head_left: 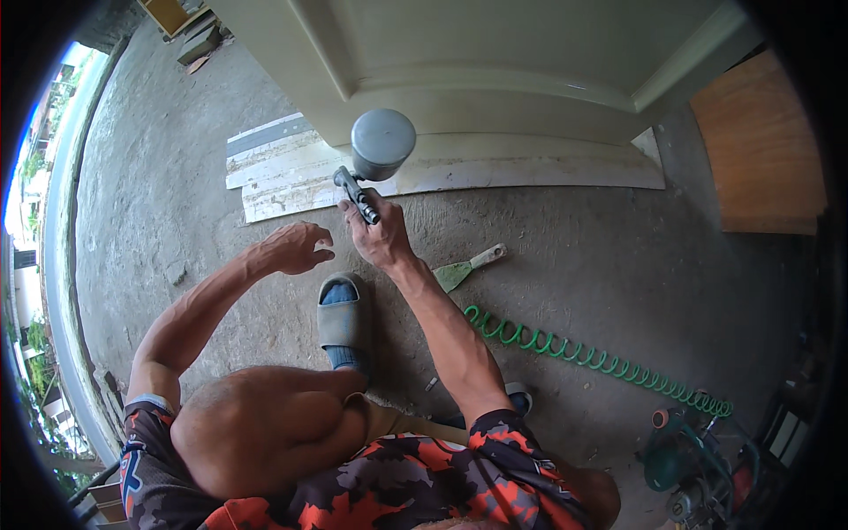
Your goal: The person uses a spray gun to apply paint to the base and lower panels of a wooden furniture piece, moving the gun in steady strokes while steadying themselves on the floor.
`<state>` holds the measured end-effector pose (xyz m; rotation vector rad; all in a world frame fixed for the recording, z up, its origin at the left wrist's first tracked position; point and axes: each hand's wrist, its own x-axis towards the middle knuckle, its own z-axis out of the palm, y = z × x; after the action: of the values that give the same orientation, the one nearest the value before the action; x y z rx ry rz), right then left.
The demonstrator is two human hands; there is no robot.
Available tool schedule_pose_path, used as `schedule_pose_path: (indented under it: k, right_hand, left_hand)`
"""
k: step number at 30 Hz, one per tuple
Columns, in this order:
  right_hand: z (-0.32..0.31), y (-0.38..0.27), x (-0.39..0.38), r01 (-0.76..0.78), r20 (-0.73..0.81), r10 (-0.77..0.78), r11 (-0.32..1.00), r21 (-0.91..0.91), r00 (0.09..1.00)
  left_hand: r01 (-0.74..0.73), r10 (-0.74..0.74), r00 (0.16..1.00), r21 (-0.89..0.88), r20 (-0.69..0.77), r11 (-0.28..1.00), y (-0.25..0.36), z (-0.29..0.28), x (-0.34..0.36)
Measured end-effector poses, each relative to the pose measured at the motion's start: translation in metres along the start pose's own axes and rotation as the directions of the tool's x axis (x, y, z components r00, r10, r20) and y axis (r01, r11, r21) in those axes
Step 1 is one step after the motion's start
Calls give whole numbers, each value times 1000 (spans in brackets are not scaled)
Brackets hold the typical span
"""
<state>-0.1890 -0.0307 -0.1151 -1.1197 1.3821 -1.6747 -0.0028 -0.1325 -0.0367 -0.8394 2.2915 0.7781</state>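
Note:
My right hand (380, 234) is closed round the handle of a spray gun (356, 190), whose round grey paint cup (382, 141) sits at its right side. The gun is held up near the lower left corner of a cream panelled door (477, 110). To the left of the gun, my left hand (296, 248) hangs in the air with nothing in it, fingers loosely bent and thumb apart. White board strips (300, 190) lie on the floor along the door's lower edge.
A putty knife (468, 267) lies on the concrete floor right of my right forearm. A green coiled air hose (574, 352) stretches to a compressor (676, 459) at the lower right. A brown wooden board (760, 150) stands at the right. My slippered foot (343, 318) is below my hands.

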Motion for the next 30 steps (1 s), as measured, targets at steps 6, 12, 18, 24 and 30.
schedule_pose_path:
  k: [6, 12, 18, 24, 30]
  right_hand:
    - [-48, 5, -3, 21, -170, -57, 979, -202, 984]
    - [-116, -11, -6, -53, -284, -20, 967, -247, 959]
    - [-189, 1, -7, -100, -398, -52, 930, -353, 916]
    - [-262, 7, -6, -129, -506, -84, 919, -373, 859]
    - [-343, 5, -3, -309, -625, 100, 921, -235, 774]
  left_hand:
    - [-5, 5, 1000, -12, -27, 1000, -6, 2, -2]
    - [-3, 3, 1000, 0, -23, 1000, -5, 4, -3]
    - [-35, 36, 999, 18, -35, 999, -3, 6, 4]
    - [-18, 18, 999, 6, -29, 1000, 4, 8, 5]
    - [-22, 21, 999, -24, -30, 999, -1, 9, 1]
